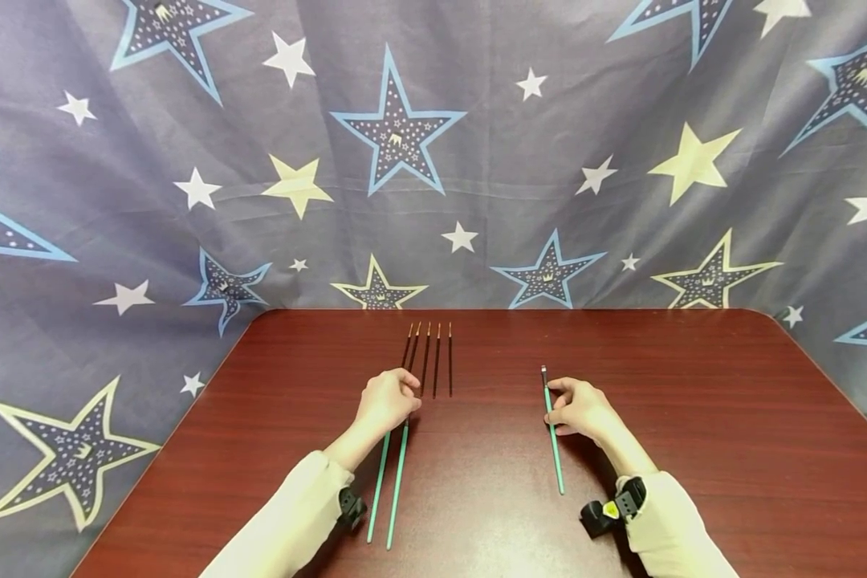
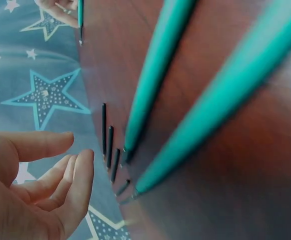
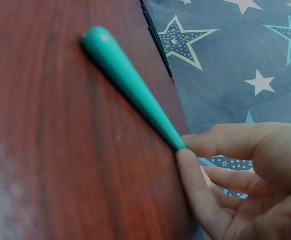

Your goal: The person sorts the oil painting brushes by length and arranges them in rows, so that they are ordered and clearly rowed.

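My right hand pinches a paintbrush with a green handle between thumb and finger, its dark end pointing away from me. In the right wrist view the green handle slants up from the fingertips over the table. My left hand is above two more green-handled paintbrushes lying side by side, and covers their far ends in the head view. The left wrist view shows that hand with thumb and fingers apart and nothing between them. Several thin dark-handled paintbrushes lie in a row just beyond it.
The brown wooden table reaches back to a grey-blue curtain with a star pattern. A wrist camera sits at the left sleeve, another camera at the right.
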{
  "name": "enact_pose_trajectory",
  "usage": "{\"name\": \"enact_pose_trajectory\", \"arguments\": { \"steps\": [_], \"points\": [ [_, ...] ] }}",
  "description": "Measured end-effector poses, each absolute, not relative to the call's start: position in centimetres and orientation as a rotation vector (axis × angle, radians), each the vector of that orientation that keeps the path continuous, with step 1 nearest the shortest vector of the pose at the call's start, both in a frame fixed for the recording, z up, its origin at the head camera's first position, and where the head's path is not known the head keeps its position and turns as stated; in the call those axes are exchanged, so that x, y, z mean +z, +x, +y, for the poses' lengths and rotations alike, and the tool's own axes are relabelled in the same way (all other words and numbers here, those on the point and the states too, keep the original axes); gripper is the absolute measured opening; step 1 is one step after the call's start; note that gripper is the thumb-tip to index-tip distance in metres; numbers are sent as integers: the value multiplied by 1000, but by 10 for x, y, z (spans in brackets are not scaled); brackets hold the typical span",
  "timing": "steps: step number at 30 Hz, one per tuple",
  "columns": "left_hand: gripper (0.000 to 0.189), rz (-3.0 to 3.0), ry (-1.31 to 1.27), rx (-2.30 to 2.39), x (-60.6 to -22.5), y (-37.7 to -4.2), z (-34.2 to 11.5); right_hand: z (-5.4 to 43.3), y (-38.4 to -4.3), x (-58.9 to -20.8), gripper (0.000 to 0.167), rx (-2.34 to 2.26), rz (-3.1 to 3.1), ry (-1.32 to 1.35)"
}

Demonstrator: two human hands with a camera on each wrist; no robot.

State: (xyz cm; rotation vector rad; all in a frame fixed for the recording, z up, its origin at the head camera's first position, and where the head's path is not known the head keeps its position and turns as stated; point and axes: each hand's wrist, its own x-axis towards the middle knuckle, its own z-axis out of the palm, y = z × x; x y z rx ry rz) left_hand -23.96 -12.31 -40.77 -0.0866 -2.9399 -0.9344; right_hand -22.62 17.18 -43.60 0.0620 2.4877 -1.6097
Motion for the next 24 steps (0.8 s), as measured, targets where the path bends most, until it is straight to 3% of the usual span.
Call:
{"name": "enact_pose_trajectory", "arguments": {
  "steps": [16, 24],
  "points": [
    [26, -3052, 208, -1049, -418, -219, -148, 171, -226, -438, 54, -1566, 2555, 60],
    [26, -3032, 228, -1141, -423, -219, -151, 170, -224, -434, 53, -1564, 2540, 52]
  ]
}}
